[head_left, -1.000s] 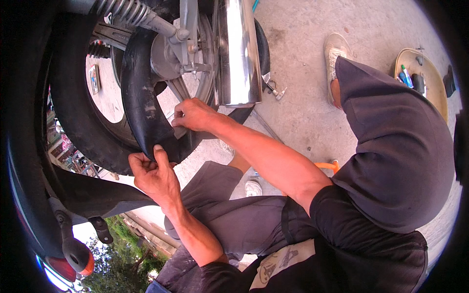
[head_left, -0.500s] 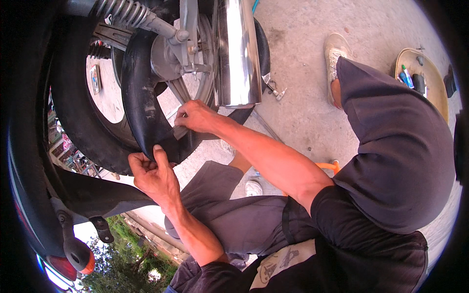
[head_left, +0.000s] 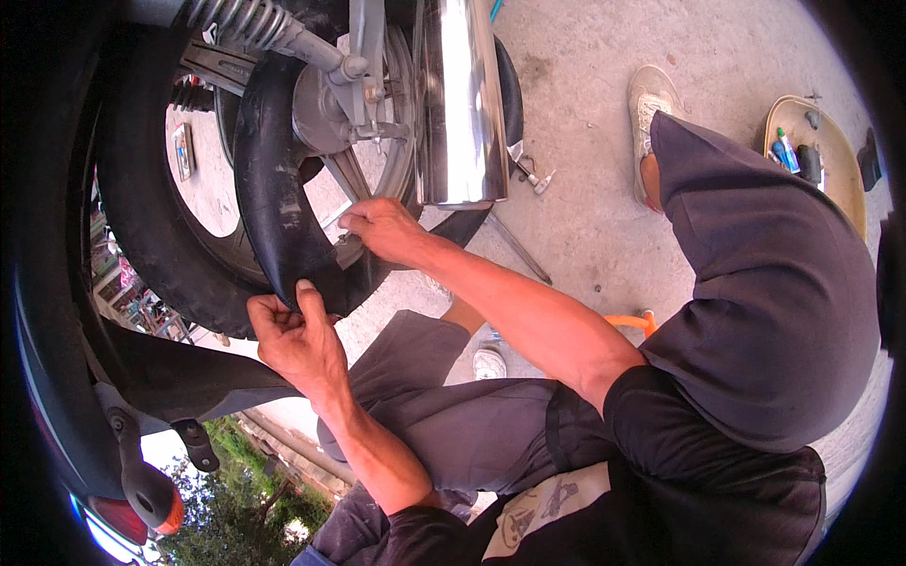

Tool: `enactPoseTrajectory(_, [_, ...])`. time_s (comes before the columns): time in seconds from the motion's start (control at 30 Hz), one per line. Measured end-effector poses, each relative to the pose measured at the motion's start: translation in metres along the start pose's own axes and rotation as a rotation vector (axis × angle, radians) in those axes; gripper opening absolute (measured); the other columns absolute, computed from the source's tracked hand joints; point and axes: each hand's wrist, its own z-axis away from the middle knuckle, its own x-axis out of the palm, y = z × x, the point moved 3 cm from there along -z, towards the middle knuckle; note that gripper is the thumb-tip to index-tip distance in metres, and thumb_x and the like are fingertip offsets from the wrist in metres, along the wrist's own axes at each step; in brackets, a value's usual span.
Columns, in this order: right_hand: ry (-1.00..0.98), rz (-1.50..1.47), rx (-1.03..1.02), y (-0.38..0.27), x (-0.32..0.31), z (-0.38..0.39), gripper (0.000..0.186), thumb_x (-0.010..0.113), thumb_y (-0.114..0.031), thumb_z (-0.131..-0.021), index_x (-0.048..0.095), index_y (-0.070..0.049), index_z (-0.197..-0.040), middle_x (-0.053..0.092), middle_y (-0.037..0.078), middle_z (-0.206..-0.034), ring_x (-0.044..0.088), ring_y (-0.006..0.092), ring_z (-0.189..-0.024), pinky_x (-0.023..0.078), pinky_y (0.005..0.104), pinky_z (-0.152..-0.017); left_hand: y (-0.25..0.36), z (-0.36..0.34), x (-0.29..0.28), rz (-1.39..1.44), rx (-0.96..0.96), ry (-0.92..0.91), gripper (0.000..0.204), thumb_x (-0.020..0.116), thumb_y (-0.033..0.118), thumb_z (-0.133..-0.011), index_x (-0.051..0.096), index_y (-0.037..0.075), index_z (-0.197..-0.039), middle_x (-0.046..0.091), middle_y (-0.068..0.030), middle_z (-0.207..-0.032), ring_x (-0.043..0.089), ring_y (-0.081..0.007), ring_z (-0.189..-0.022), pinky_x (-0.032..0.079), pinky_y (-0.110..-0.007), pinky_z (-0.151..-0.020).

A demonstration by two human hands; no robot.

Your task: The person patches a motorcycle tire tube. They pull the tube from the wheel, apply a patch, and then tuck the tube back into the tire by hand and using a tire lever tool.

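Note:
A black inner tube [head_left: 274, 179] hangs in a loop out of a motorcycle's rear wheel, beside the black tyre [head_left: 142, 198]. My left hand [head_left: 302, 341] is closed on the tube's lower end, thumb on top and fingers curled beneath. Just right of the tube, my right hand [head_left: 385, 229] is closed, thumb and fingertips pinched together near the wheel's grey spokes [head_left: 349, 174]. Whatever lies between those fingertips is too small to make out. The tube looks limp and partly flattened near my left hand.
A chrome exhaust silencer [head_left: 461, 104] hangs right above my right forearm. The shock absorber spring [head_left: 250, 24] is at the top. Metal tools [head_left: 536, 177] lie on the concrete. A tan tray [head_left: 849, 189] at the far right holds small bottles. An orange turn signal [head_left: 170, 512] sticks out lower left.
My right hand has shifted slightly, its fingers drawing a little away from the tube's edge. My left hand keeps its hold on the inner tube.

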Motion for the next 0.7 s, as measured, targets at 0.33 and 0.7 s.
enactPoseTrajectory(0.33, [-0.099,0.056,-0.102,-0.002,-0.006,-0.002,0.034,0.059,-0.032,-0.091,0.071,-0.001,-0.098,0.068,0.021,-0.102,0.064,0.0396,-0.099,0.049,0.0434,-0.085,0.0,-0.001,0.002,0.043,-0.018,0.0,0.025,0.066,0.009,-0.093,0.043,0.007,-0.083,0.043,0.0032,-0.065,0.043,-0.003,-0.05,0.038,-0.02,-0.042])
enactPoseTrajectory(0.7, [0.027,-0.016,-0.067,-0.004,-0.014,0.002,0.028,0.061,-0.024,-0.092,0.069,0.003,-0.094,0.063,0.019,-0.1,0.061,0.0375,-0.097,0.047,0.0423,-0.085,0.007,0.003,0.001,-0.078,-0.071,0.001,0.028,0.065,0.016,-0.095,0.043,0.005,-0.083,0.047,0.001,-0.064,0.043,-0.0043,-0.051,0.037,-0.022,-0.044])
